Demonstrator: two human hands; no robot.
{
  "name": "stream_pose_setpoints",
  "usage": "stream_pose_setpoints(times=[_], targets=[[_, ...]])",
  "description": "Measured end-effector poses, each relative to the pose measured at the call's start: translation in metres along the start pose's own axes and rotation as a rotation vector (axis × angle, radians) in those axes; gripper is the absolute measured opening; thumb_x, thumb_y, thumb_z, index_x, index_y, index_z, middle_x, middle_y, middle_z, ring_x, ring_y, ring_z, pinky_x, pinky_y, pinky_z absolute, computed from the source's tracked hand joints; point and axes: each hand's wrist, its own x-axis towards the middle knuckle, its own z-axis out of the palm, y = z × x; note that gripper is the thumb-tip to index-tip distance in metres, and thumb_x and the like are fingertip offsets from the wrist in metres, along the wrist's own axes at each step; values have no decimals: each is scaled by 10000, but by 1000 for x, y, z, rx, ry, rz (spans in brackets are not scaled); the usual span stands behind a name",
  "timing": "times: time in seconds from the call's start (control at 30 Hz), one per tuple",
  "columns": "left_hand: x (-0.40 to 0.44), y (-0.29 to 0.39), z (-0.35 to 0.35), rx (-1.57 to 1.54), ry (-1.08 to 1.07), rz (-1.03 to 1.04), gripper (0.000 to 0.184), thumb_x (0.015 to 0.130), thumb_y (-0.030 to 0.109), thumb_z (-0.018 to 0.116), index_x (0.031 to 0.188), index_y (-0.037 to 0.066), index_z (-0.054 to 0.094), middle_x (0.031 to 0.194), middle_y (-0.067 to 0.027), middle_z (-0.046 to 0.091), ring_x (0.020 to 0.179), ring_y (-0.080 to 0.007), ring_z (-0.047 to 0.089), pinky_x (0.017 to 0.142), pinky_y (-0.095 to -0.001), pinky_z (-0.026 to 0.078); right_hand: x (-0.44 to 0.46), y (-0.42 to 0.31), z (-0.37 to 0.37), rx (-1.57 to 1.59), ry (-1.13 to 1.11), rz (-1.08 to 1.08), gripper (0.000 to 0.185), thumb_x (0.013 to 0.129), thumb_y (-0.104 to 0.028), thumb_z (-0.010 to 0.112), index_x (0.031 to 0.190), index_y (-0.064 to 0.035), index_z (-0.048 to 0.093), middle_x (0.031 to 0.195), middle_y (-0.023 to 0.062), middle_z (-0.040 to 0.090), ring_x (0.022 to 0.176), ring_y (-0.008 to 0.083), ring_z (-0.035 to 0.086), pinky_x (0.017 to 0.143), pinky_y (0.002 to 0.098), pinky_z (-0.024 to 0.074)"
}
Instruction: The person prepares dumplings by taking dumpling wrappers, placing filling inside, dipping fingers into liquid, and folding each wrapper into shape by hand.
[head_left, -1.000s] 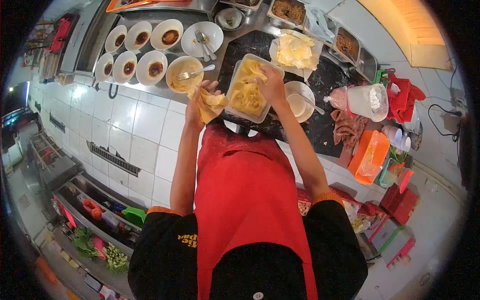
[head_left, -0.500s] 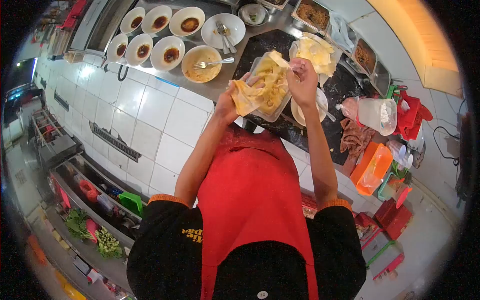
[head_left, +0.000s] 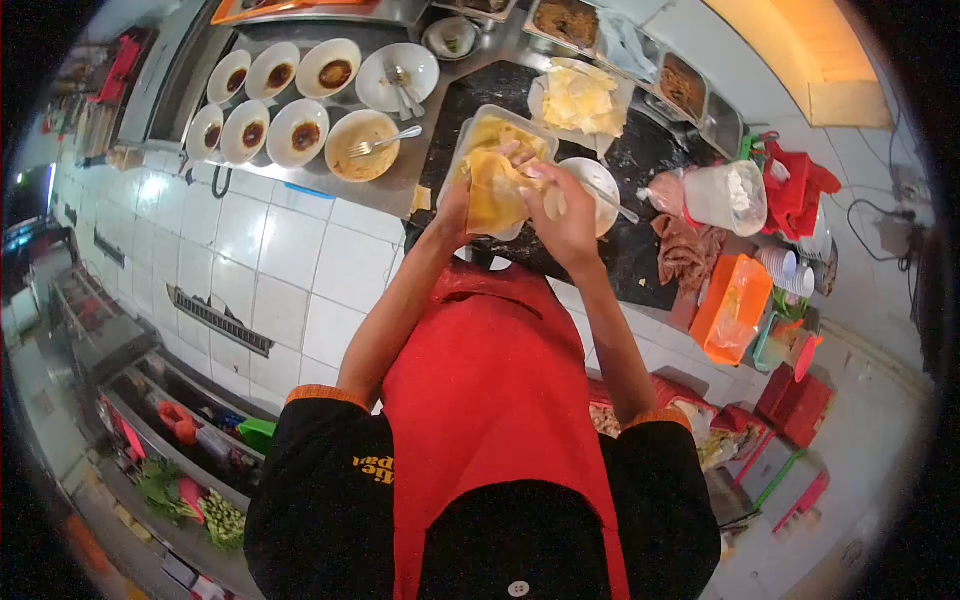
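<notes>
My left hand [head_left: 456,212] holds a thin yellow wonton wrapper [head_left: 492,200] spread over its palm and fingers. The fingers of my right hand [head_left: 570,222] are pinched together at the wrapper's right side; whether they grip its edge or something small is hard to see. Just behind and below the hands, a clear plastic container [head_left: 461,150] holds folded yellow dumplings, partly covered by the wrapper. Beyond it lies a loose pile of wrappers [head_left: 582,98] on a white sheet. Beside my right hand stands a white bowl [head_left: 607,208] with a metal utensil [head_left: 612,200] resting across it.
Several white bowls with dark sauce [head_left: 296,132] stand at the left. Nearby are a bowl with a fork [head_left: 345,165] and a plate with cutlery [head_left: 425,75]. To the right are a brown cloth [head_left: 688,250], a tub of white powder [head_left: 725,200] and an orange basket [head_left: 733,305].
My right hand has come from the container's far right side to the wrapper in my left hand. The view has shifted, so the counter items appear further left.
</notes>
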Motion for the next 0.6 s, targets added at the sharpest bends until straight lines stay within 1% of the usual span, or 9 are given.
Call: stream_pose_setpoints(times=[0.07,0.13,0.2,0.33,0.4,0.43,0.5,0.57,0.6], targets=[[4,-10,-3,99,17,9,508,1088,334,352,1540,108,405,1520,-118,495,1359,-266,527,1136,-444,439,-4,11,2,0,37,40,273,864,-81,764,1115,-7,685,1059,151,723,1012,266,681,926,368,518],[3,-13,13,122,27,30,506,1095,367,349,1519,102,425,1512,-113,502,1351,-253,535,1119,-428,456,-9,11,-3,-119,23,-17,300,843,-73,750,1128,-30,668,1093,173,703,1033,361,666,932,418,511],[0,-14,20,109,81,42,573,1088,481,331,1485,87,454,1455,-112,551,1312,-252,568,1099,-429,475,-13,12,-6,-110,87,-55,306,839,-55,756,1130,-27,667,1047,147,714,986,310,690,887,393,529],[-12,-16,31,170,111,-8,574,1063,497,446,1443,67,477,1370,-120,604,1210,-251,639,1036,-415,524,-19,26,-14,291,71,235,285,859,-26,753,1132,-14,673,1022,90,727,923,182,690,830,316,542],[-14,-24,30,519,273,6,530,1003,375,647,1397,46,518,1283,-123,654,1097,-220,688,920,-368,577,-20,36,-22,461,48,323,262,880,-20,744,1133,-7,676,1030,67,726,914,120,676,821,283,541],[-12,-27,28,522,270,2,530,1003,375,647,1397,46,518,1283,-123,654,1097,-220,688,920,-368,577,-20,38,-27,500,18,346,273,888,-22,740,1150,-1,666,1022,67,727,896,113,674,812,273,540],[-8,-31,29,737,285,124,461,921,218,772,1303,30,595,1198,-108,690,1040,-182,694,812,-324,592,-22,37,-36,539,-10,371,284,895,-24,735,1166,5,656,1014,66,728,878,106,672,803,264,539],[-8,-32,33,799,313,142,411,914,205,776,1250,20,628,1166,-103,698,1030,-168,689,798,-321,586,-21,30,-45,91,-23,99,270,935,-36,698,1194,12,640,990,61,727,851,96,672,774,245,540],[-9,-32,34,858,345,161,362,908,192,779,1197,11,660,1134,-98,707,1020,-154,684,784,-318,581,-23,27,-46,93,-23,98,270,935,-36,698,1194,12,640,990,61,727,851,96,672,774,245,540]])
